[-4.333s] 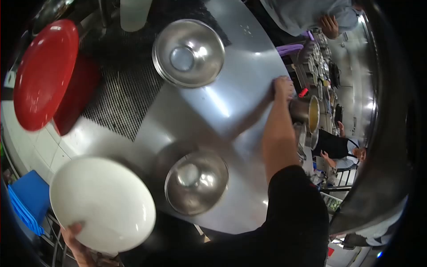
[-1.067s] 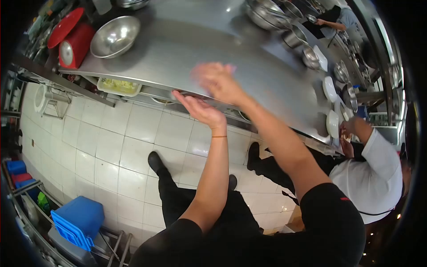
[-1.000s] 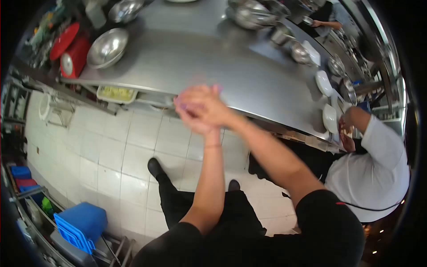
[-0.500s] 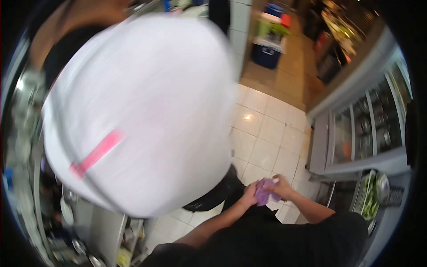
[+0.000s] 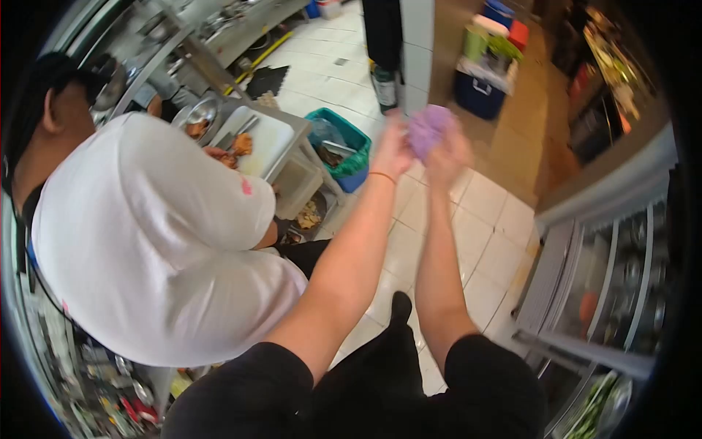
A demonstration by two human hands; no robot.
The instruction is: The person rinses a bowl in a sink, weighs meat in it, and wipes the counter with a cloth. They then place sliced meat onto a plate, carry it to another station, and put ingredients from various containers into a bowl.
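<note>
A crumpled purple cloth (image 5: 428, 126) is bunched up between my two hands, out in front of me above the tiled floor. My right hand (image 5: 449, 154) grips it from below and the right, fingers curled round it. On the other side my left hand (image 5: 395, 150), with a thin orange band at the wrist, holds the cloth's left edge. Both hands are somewhat blurred by motion, so single fingers are hard to make out.
Close on my left, a person in a white shirt (image 5: 146, 241) works at a cutting board (image 5: 267, 143) with browned food. Beyond my hands stand a lined teal bin (image 5: 344, 128) and a dark blue cooler (image 5: 479, 95). A glass-door fridge (image 5: 607, 285) lines the right.
My arms have stretched forward, carrying the purple cloth away from my body. The person in white now fills less of the view, which uncovers the cutting board and bin.
</note>
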